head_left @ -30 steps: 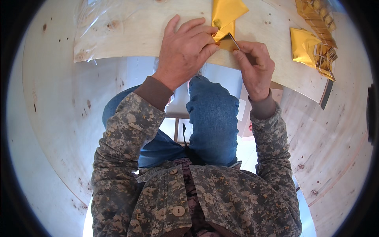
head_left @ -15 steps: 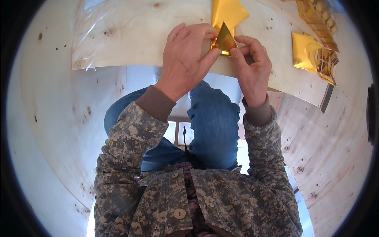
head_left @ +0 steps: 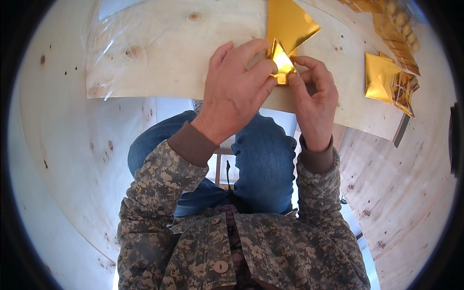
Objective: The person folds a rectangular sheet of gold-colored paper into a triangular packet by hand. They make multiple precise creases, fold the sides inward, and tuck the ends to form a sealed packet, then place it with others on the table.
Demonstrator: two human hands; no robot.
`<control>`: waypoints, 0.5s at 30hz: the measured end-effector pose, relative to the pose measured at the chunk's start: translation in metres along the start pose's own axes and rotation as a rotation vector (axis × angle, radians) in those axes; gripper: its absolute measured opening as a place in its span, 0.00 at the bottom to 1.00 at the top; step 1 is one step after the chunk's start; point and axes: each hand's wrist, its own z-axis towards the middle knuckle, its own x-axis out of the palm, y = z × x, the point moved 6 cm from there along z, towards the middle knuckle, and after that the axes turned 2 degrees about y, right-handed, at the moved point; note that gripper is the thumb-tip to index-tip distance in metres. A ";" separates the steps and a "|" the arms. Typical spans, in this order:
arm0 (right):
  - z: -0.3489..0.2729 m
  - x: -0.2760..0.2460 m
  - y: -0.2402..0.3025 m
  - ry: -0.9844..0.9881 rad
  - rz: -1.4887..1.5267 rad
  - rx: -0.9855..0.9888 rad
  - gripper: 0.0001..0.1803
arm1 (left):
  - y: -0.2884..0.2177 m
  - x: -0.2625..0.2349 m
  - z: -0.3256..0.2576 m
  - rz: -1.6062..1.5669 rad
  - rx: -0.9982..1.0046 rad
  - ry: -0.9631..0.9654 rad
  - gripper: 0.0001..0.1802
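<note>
Between my hands, close to the table's near edge, a small folded triangle of shiny gold paper [head_left: 282,65] stands with its tip pointing away from me. My left hand [head_left: 239,82] pinches its left side, fingers curled over the edge. On the other side, the thumb and fingertips of my right hand [head_left: 316,94] press its lower right corner. Just beyond lies a larger flat sheet of gold paper [head_left: 295,24], partly behind the triangle; whether the two are joined I cannot tell.
Pale plywood table [head_left: 159,63] under the work. At the right lie folded gold paper pieces [head_left: 382,77] and, farther back, a row of gold folded pieces [head_left: 398,29]. Clear plastic film [head_left: 113,48] covers part of the left side. My jeans-clad knees [head_left: 263,159] are below the edge.
The whole scene sits slightly lower in view. My left fingers have curled farther around the triangle, which now catches bright light; more of the larger gold sheet shows behind it.
</note>
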 end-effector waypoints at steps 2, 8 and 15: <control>0.001 0.001 -0.004 -0.020 0.092 0.062 0.13 | -0.001 0.001 0.000 0.033 0.020 0.007 0.12; 0.002 0.001 -0.006 -0.092 0.102 0.102 0.10 | -0.002 0.005 -0.002 0.087 0.036 0.040 0.12; -0.001 0.001 0.003 -0.106 0.129 0.081 0.15 | -0.001 0.005 -0.001 0.116 0.060 0.053 0.12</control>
